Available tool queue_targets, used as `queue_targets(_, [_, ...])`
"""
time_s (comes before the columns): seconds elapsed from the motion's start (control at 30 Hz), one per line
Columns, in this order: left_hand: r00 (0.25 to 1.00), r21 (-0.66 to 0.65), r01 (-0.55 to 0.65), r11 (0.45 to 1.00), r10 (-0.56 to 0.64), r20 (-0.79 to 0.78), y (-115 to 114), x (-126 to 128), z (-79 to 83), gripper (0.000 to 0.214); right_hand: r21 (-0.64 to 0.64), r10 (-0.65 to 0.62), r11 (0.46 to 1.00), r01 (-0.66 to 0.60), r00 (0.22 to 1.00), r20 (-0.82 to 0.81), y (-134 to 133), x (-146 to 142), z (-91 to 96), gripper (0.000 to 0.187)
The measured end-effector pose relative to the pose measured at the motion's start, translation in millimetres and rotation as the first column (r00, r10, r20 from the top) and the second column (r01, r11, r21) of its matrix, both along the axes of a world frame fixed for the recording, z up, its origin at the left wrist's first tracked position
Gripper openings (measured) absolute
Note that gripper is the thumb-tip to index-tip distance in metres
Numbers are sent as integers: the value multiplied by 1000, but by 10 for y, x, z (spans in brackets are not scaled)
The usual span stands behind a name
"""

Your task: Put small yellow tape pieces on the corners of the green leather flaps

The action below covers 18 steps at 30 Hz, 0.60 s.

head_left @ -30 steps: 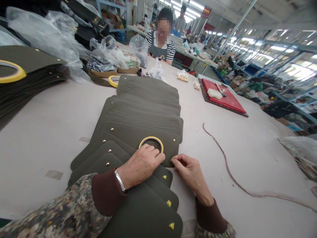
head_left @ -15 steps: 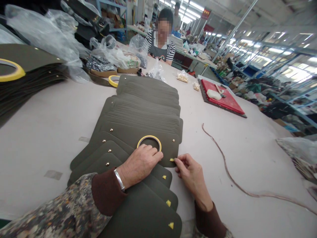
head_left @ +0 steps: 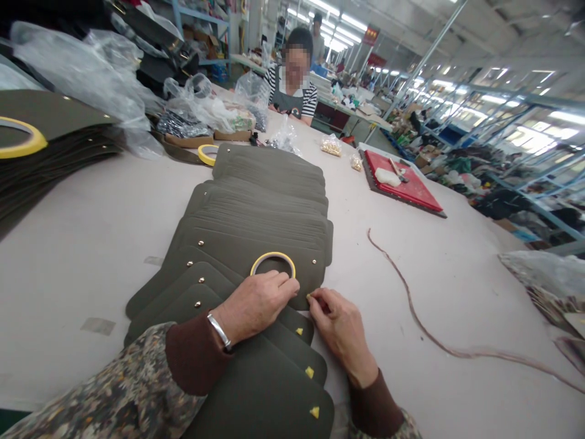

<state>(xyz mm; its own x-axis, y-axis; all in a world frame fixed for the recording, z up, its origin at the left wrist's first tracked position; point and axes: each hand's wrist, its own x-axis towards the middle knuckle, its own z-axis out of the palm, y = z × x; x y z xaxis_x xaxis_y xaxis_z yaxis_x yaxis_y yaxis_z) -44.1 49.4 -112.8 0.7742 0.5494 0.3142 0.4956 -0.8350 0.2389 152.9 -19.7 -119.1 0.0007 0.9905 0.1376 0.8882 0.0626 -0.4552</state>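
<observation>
My left hand (head_left: 256, 303) lies flat, fingers together, on the top dark olive leather flap (head_left: 256, 259), touching the yellow tape roll (head_left: 273, 264) lying on it; my right hand (head_left: 336, 323) pinches a small yellow tape tab (head_left: 309, 297) against that flap's near right corner; three more yellow tabs (head_left: 309, 372) mark the three flaps nearer me; the overlapping row runs up the middle of the pale worktop (head_left: 82, 244).

A factory floor: long worktables (head_left: 91, 231), stacked cut panels (head_left: 269, 183), shelving (head_left: 503, 122).
</observation>
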Motion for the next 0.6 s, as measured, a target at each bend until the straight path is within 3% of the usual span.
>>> queue_targets(0.1, [997,-8,2,1000,-2,80,32,-37,17,18,-142,94,986,-88,995,34,-28,-2,106,15])
queue_targets(0.2, [974,-11,0,1000,3,227,49,-69,29,17,-208,71,974,-89,993,-91,-24,1,176,19])
queue_targets(0.33, [920,-18,26,1000,-17,392,20,-100,52,25,-25,-68,998,63,944,-323,-5,-42,233,16])
queue_targets(0.43, [941,-28,21,999,-10,340,-17,-112,60,39,175,62,984,13,908,-414,20,-138,295,17])
queue_targets(0.53, [960,-28,-5,1000,13,281,-42,-110,46,41,308,231,943,-124,912,-340,73,-231,343,18])
queue_targets(0.6, [966,-30,-13,999,21,258,-53,-104,42,39,348,278,922,-171,917,-286,109,-265,346,16])
